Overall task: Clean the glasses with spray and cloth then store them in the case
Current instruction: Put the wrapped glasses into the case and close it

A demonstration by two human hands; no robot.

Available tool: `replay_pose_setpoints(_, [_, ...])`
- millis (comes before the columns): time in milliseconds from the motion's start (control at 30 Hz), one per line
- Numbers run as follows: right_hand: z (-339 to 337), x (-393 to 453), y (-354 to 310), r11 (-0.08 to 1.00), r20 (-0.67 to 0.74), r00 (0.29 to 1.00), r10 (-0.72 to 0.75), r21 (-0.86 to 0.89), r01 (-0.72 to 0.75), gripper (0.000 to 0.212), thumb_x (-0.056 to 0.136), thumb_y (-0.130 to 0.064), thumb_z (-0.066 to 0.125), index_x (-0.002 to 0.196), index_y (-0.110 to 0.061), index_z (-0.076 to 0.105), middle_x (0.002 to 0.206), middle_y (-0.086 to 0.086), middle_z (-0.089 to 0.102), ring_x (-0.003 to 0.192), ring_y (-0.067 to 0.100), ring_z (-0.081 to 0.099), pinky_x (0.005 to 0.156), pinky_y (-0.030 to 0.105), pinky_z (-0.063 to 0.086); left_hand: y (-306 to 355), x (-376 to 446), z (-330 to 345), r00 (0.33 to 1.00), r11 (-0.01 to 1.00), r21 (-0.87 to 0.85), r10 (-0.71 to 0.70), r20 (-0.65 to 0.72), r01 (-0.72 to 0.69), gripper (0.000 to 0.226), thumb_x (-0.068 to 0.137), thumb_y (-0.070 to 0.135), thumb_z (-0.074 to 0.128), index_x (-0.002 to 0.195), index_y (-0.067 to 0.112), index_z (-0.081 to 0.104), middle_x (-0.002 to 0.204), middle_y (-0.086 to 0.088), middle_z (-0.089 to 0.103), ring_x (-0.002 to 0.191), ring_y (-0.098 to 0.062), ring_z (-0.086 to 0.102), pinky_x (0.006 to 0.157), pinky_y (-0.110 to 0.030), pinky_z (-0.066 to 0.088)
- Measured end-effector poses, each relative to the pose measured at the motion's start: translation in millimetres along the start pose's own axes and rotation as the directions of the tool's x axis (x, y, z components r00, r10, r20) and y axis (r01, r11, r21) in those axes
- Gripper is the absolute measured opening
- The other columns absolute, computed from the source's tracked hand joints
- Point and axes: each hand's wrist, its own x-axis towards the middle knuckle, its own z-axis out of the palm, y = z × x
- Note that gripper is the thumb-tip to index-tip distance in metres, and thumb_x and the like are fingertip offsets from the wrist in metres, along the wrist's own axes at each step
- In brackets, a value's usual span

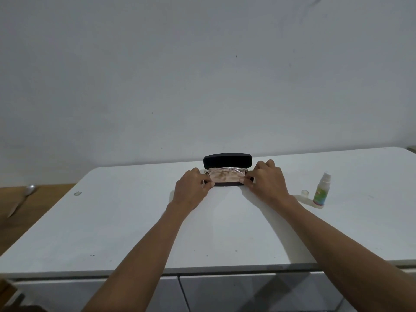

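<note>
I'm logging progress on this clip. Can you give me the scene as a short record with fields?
case: black, lid up, on the white table
cloth: pinkish, lying in the case over the glasses
glasses: partly visible at the cloth's far edge
left hand: pinches the cloth's left end
right hand: pinches the cloth's right end
spray bottle: upright, right of the case, uncapped
cap: clear, beside the bottle

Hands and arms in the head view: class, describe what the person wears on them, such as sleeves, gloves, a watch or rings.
Nothing worn shows. The left hand and right hand are bare, without gloves, and both forearms are bare to the picture's lower edge, with no sleeve, watch or bracelet. Rings on the fingers cannot be ruled out.
</note>
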Motion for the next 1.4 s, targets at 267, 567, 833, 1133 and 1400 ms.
replay_pose_setpoints(267, [-9,10,-4,0.921,-0.129,0.967,0.221,0.354,-0.163,0.029,0.088,-0.042,0.074,0.108,-0.023,0.066,0.1,-0.003,0.063,0.107,0.023,0.053,0.069,0.032,0.04,-13,2,0,0.976,0.993,-0.067,0.082,-0.203,-0.097,0.019,0.093,0.035,0.068,0.11,0.034,0.075,0.08,0.009,0.058,0.073,-0.009,0.052,0.065,-0.028,0.044])
replay_pose_setpoints(567, [-11,52,-16,0.723,0.234,0.942,0.24,0.605,-0.334,0.04,0.104,-0.051,0.05,0.131,-0.027,0.068,0.119,0.0,0.073,0.109,0.021,0.067,0.089,0.026,0.042,-1,68,7,0.919,0.712,-0.59,-0.361,0.158,0.381,0.045,0.094,0.059,0.055,0.099,0.019,0.076,0.081,0.004,0.063,0.073,-0.016,0.056,0.072,-0.032,0.046])
replay_pose_setpoints(833, [-15,50,2,0.707,0.342,0.932,0.123,0.629,-0.324,0.02,0.098,-0.051,0.06,0.1,-0.034,0.069,0.106,-0.001,0.074,0.093,0.016,0.065,0.074,0.029,0.045,-19,59,-6,0.919,0.583,-0.712,-0.204,0.338,0.391,0.025,0.089,0.049,0.07,0.093,0.027,0.08,0.09,0.009,0.072,0.081,-0.017,0.06,0.074,-0.03,0.043])
replay_pose_setpoints(1133, [-21,37,3,0.71,0.347,0.937,0.047,0.648,-0.275,0.013,0.099,-0.041,0.064,0.104,-0.03,0.067,0.092,-0.003,0.074,0.073,0.011,0.057,0.061,0.022,0.039,-11,42,-7,0.926,0.502,-0.779,-0.224,0.303,0.376,0.018,0.092,0.03,0.074,0.102,0.017,0.081,0.078,-0.002,0.064,0.069,-0.017,0.048,0.066,-0.022,0.041])
replay_pose_setpoints(1400, [-13,22,8,0.777,0.321,0.947,-0.003,0.597,-0.2,0.019,0.091,-0.029,0.076,0.107,-0.027,0.067,0.11,0.0,0.071,0.105,0.023,0.065,0.091,0.04,0.053,-17,33,-2,0.937,0.595,-0.725,-0.252,0.241,0.347,0.017,0.088,0.017,0.077,0.105,0.016,0.08,0.086,-0.003,0.068,0.061,-0.008,0.058,0.068,-0.018,0.052])
